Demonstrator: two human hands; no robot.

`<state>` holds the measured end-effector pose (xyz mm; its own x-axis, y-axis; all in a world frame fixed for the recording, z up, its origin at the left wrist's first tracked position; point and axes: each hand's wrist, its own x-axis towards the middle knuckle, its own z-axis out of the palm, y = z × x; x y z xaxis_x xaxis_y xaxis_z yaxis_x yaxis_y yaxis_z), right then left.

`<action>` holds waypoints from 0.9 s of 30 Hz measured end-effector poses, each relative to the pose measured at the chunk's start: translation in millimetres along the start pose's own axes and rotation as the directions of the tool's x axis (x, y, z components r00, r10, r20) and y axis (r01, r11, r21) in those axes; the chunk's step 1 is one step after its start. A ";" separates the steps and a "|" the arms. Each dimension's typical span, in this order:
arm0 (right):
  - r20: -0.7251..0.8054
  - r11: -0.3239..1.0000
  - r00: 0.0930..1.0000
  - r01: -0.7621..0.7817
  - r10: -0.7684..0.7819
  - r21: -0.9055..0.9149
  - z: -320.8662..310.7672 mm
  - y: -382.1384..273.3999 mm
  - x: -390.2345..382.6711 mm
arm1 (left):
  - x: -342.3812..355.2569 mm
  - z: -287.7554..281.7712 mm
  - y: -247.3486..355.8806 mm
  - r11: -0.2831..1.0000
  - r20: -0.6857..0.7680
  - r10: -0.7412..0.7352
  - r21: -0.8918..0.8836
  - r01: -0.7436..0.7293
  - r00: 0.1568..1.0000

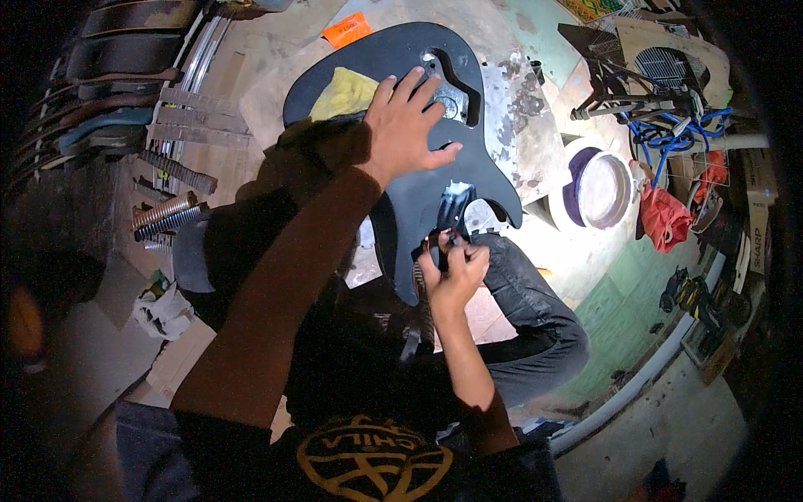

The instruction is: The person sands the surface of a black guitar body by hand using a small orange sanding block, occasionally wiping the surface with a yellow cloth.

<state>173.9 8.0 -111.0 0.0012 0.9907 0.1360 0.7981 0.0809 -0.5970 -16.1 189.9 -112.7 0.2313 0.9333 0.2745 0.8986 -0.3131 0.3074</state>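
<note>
A matte black electric guitar body (387,53) lies over my lap, with a cut-out cavity near its upper end and a recessed neck pocket (456,197) showing pale patches. My left hand (400,125) rests open on its face, fingers spread, just beside a folded yellow cloth (341,92). At the pocket's lower end my right hand (454,266) is closed around a small dark item, too hidden by the fingers to name.
An orange paper (346,30) lies above the body. Right of it sit a white bucket (606,188), a red bag (665,219) and tangled blue cord (657,134). Dark curved pieces (125,50) stand racked at left, above coiled metal springs (163,217).
</note>
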 end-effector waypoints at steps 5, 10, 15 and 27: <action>0.022 0.999 0.999 0.043 -0.043 -0.033 10.4 -31.5 64.4 | -3.7 2.1 0.9 0.997 0.049 0.011 0.071 -0.014 0.999; 0.080 0.998 0.995 0.059 -0.061 0.028 3.2 -20.3 18.4 | -5.3 0.5 -0.8 1.000 -0.012 0.003 0.025 -0.002 1.000; 0.072 0.999 0.997 0.042 -0.041 -0.010 6.8 -31.6 42.3 | -6.1 2.7 -2.3 1.000 -0.015 0.006 0.017 -0.006 1.000; 0.062 1.000 0.998 0.026 -0.025 -0.017 -2.8 -16.2 7.5 | -2.6 -3.5 0.7 0.999 0.034 -0.010 0.037 0.009 0.999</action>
<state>162.6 13.8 -98.1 -0.0554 0.9933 0.1017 0.8079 0.1045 -0.5799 -17.4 186.6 -110.0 0.2350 0.9419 0.2402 0.9136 -0.2984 0.2761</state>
